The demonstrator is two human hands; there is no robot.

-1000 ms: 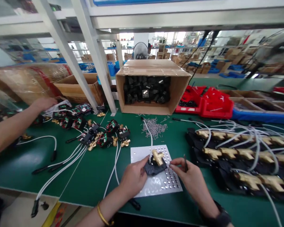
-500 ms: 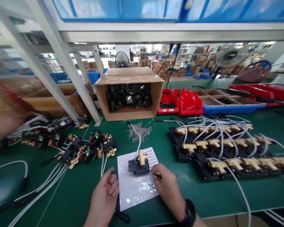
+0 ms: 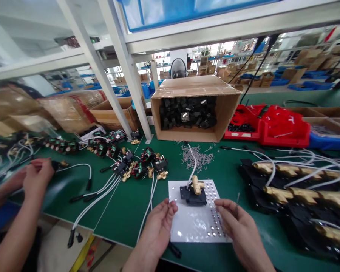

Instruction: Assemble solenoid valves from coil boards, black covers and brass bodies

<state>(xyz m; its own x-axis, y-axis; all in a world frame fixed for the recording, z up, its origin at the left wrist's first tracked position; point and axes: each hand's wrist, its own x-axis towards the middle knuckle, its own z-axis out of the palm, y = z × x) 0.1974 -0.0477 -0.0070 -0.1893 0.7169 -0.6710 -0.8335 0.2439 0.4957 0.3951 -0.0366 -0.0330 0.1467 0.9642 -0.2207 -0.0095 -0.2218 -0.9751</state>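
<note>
A black housing [image 3: 193, 197] with a brass tee fitting [image 3: 197, 185] on top sits on a white sheet [image 3: 187, 226] with rows of small shiny round pieces. A white cable [image 3: 193, 170] runs from it toward the back. My left hand [image 3: 158, 223] is palm up at the sheet's left edge, its fingers loosely bent with nothing visible in them. My right hand [image 3: 240, 230] is at the sheet's right side, its fingertips close to the shiny round pieces [image 3: 214, 211]. A thin, dark metal tool [image 3: 238, 202] sticks up from its grip; the tool's other end is hidden.
Behind the sheet lie loose metal pins [image 3: 197, 158] and a cardboard box [image 3: 192, 134] of black parts. Black housings with brass tees [image 3: 277, 194] fill the right. Circuit assemblies [image 3: 138, 168] lie left, near a co-worker's hands [image 3: 39, 173]. Red bins [image 3: 285, 139] stand behind.
The view has swung left, showing more of the co-worker's arms. My left fingers have drawn closer together at the sheet's edge. My right hand has moved back slightly from the black housing.
</note>
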